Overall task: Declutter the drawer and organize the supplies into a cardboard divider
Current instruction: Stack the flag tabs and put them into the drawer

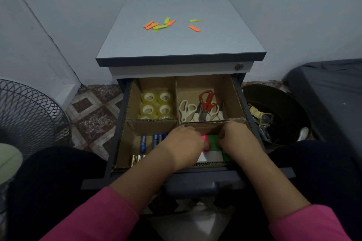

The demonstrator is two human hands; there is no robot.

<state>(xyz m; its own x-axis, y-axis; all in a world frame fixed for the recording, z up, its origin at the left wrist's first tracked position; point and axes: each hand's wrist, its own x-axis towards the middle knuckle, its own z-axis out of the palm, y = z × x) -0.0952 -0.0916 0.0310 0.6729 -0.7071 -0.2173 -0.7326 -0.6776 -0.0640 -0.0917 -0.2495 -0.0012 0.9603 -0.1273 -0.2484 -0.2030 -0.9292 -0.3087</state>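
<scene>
Inside the near right compartment of the divider (234, 96), both hands meet over a small stack of notes (212, 140). The left hand (186, 141) has its fingers curled onto the pink pad, and the right hand (235, 139) has its fingers bent down on the green pad beside it. Both seem to pinch or press the pads, but the fingertips are hidden, so I cannot tell how firm the hold is.

I think the main risk is in this tight corner. The pads are thin paper blocks with smooth faces, and if they are pushed in at an angle, they can fan out or slip under the white sheet (210, 155) that lies just in front of them. The cardboard wall above the knuckles looks soft, with a wavy cut edge. A wrist pressing on it could bend it and let the scissors (206, 103) slide against it.

Further out, the batteries (143, 144) are smooth round cylinders in the near left compartment, so a knock on the drawer (195, 178) could make them roll. The tape rolls (156, 104) are clear, glossy rings and stand packed close in the far left compartment. Small flat strips (158, 25) in orange and green are scattered on the cabinet top (176, 45), not yet sorted, and they are light enough to be brushed off.
</scene>
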